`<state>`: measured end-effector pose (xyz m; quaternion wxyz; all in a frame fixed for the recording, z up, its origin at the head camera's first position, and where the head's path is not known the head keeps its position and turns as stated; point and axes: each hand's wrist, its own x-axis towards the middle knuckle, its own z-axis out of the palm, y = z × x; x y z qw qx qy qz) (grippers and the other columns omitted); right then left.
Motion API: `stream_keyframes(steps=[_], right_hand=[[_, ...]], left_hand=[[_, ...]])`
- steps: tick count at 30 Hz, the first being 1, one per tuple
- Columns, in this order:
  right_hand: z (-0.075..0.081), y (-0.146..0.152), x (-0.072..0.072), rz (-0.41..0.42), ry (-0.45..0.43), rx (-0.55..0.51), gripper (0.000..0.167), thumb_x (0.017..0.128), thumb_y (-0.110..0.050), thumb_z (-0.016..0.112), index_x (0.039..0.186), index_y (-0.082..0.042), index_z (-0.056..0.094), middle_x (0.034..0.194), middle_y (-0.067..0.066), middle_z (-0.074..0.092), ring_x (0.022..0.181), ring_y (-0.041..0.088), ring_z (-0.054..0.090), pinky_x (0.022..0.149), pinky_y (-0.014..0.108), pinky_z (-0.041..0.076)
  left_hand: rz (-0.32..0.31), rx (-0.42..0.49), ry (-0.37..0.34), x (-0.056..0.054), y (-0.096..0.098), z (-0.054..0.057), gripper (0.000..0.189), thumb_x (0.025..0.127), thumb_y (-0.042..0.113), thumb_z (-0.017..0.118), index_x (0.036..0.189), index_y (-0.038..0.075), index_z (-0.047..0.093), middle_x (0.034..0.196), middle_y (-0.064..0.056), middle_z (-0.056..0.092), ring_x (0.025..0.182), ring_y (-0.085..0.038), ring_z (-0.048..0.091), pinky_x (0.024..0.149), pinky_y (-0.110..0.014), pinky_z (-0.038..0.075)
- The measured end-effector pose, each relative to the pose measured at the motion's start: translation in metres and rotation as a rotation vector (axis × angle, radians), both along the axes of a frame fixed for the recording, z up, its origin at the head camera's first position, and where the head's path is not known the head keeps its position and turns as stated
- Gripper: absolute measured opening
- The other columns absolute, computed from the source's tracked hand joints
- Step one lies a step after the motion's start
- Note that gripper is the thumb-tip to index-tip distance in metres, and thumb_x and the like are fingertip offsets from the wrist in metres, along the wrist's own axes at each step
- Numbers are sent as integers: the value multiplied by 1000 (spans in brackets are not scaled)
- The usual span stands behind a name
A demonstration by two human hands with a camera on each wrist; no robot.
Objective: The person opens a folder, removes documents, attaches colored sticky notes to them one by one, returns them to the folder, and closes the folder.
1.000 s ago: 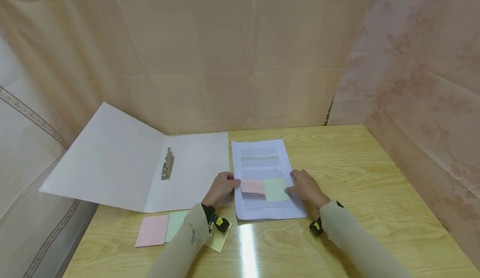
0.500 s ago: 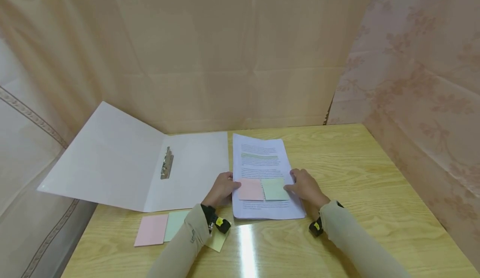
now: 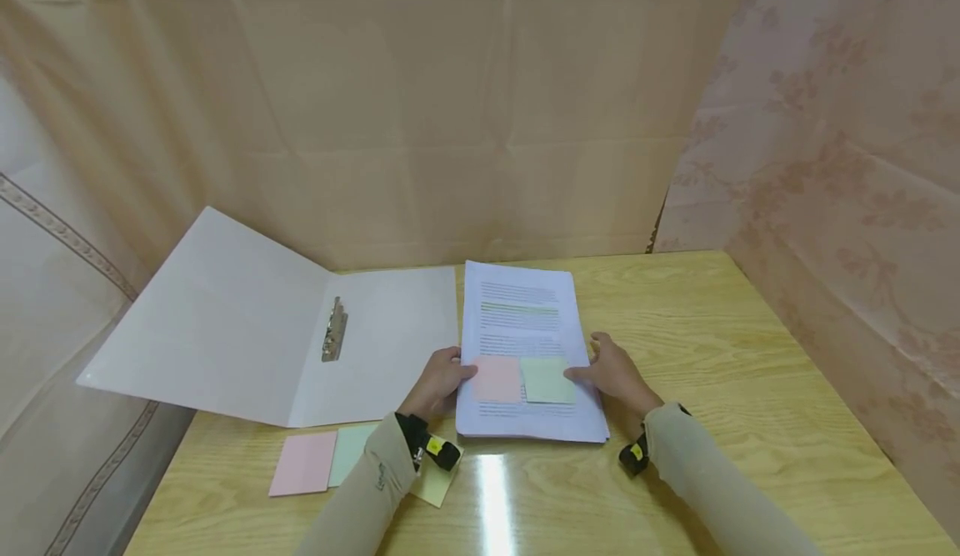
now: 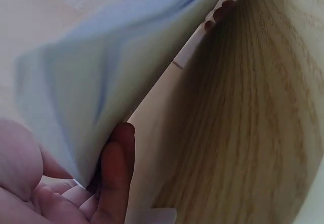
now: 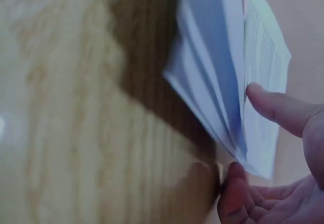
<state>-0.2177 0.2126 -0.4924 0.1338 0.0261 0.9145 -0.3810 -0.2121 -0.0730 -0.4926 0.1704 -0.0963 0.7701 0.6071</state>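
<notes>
A stack of printed sheets (image 3: 525, 420) is held between my hands, its top page marked with a green highlighted line. On that page a pink sticky note (image 3: 497, 379) and a pale green sticky note (image 3: 548, 381) lie side by side. My left hand (image 3: 438, 383) grips the left edge, thumb on top and fingers (image 4: 115, 176) curled beneath. My right hand (image 3: 618, 377) holds the right edge, its thumb at the green note and fingertips (image 5: 235, 183) under the edge. Both wrist views show the sheets raised over the wood, several fanning apart at the right.
Left of the stack lies an open white binder (image 3: 390, 314) with a metal clip (image 3: 334, 329), its cover leaning up. Pink (image 3: 303, 464), green (image 3: 351, 452) and yellow sticky pads (image 3: 435, 485) lie in front, partly behind the left sleeve. Curtains border the wooden table (image 3: 690, 331).
The stack has shifted slightly left and its far edge has moved farther back. The pink note, seen foreshortened earlier, now shows its full face. My right index finger has moved off the edge.
</notes>
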Motion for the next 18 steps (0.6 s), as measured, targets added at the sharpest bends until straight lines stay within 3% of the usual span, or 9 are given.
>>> stream_keyframes(steps=[2, 4, 8, 11, 18], right_hand=[[-2, 1, -2, -30, -46, -45, 97, 81, -35, 78, 148, 8, 23, 145, 34, 38, 130, 46, 44, 104, 56, 40], [-3, 2, -2, -63, -87, -83, 94, 80, -34, 79, 146, 8, 27, 144, 32, 39, 127, 44, 46, 104, 55, 40], [-5, 3, -3, -79, -118, -177, 76, 80, -27, 79, 137, 9, 43, 125, 26, 59, 101, 30, 62, 88, 41, 51], [-5, 4, -4, -74, -138, -246, 59, 81, -21, 77, 129, 6, 55, 109, 17, 69, 85, 20, 66, 74, 31, 52], [-7, 8, -5, -52, -174, -408, 52, 83, -13, 74, 129, 4, 57, 107, 12, 72, 84, 16, 69, 73, 30, 54]], left_hand=[[4, 20, -11, 0, -1, -1, 37, 93, 4, 56, 128, -7, 54, 117, -21, 64, 88, -23, 66, 72, -31, 54], [3, 33, -17, 0, -1, -2, 36, 93, 3, 55, 128, -7, 53, 116, -21, 64, 88, -22, 66, 71, -31, 54], [-2, 36, -22, 0, 1, -2, 38, 94, 4, 54, 130, -7, 52, 118, -20, 64, 89, -22, 66, 72, -30, 54], [0, 28, -32, -1, 1, -1, 39, 94, 5, 54, 132, -5, 52, 119, -19, 64, 91, -22, 66, 73, -30, 54], [-10, 20, -33, 0, 2, 1, 39, 94, 5, 54, 132, -5, 52, 118, -19, 64, 91, -23, 67, 74, -31, 53]])
